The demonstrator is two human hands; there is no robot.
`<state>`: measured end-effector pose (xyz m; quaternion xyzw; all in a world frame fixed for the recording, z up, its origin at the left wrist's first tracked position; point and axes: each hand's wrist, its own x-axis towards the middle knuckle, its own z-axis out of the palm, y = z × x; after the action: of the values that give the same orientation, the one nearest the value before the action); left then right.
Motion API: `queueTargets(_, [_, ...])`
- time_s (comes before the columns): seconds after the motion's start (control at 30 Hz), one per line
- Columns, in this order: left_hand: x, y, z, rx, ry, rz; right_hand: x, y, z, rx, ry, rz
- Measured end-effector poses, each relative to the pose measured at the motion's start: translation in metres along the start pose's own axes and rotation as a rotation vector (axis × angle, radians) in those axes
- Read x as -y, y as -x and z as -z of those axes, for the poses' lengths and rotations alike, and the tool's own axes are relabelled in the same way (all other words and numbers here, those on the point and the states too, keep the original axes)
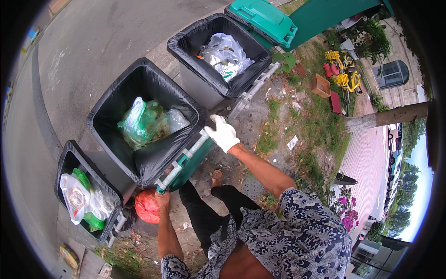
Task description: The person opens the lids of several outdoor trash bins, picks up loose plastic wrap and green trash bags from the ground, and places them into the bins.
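A wheeled waste bin (pixel 104 115) lined with a black bag stands before me. Inside it sit a green plastic bag (pixel 146 122) of refuse and a clear plastic bag (pixel 177 121). My bare left hand (pixel 163 199) is wrapped around the left end of the bin's rear handle bar (pixel 190 152). The green lid (pixel 195 165) hangs down behind that bar. Beside the bar's right end is my right hand (pixel 223 134) in a white glove, its fingers apart with nothing seen in them. Whether it touches the bar is hard to tell.
Another lined bin (pixel 202 82) with plastic bags stands to the right, a third (pixel 120 200) to the left. A red bag (pixel 148 205) lies by my left hand. Behind the right bin is a green lidded bin (pixel 263 17). Grass, litter and a tree trunk (pixel 386 117) lie farther right.
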<state>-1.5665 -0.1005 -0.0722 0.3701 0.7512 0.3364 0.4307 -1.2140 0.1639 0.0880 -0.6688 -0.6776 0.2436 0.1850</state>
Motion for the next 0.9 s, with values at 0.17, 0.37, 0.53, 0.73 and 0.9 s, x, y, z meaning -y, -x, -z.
queueTargets(0.17, [0.021, -0.001, 0.033, -0.106, -0.012, 0.236, -0.117, 0.181, 0.028, 0.421, 0.014, -0.433])
queueTargets(0.37, [-0.036, 0.04, 0.016, 0.009, -0.029, 0.444, -0.287, 0.412, 0.026, 1.045, 0.411, -0.4])
queueTargets(0.53, [-0.068, 0.067, 0.009, 0.018, 0.057, 0.6, -0.29, 0.487, -0.01, 0.783, 0.284, -0.772])
queueTargets(0.73, [-0.052, 0.057, -0.005, 0.062, 0.14, 0.542, -0.323, 0.499, -0.092, 0.222, -0.12, -1.066])
queueTargets(0.9, [-0.083, 0.08, 0.012, -0.031, 0.206, 0.545, -0.302, 0.494, -0.113, 0.084, -1.014, -1.55])
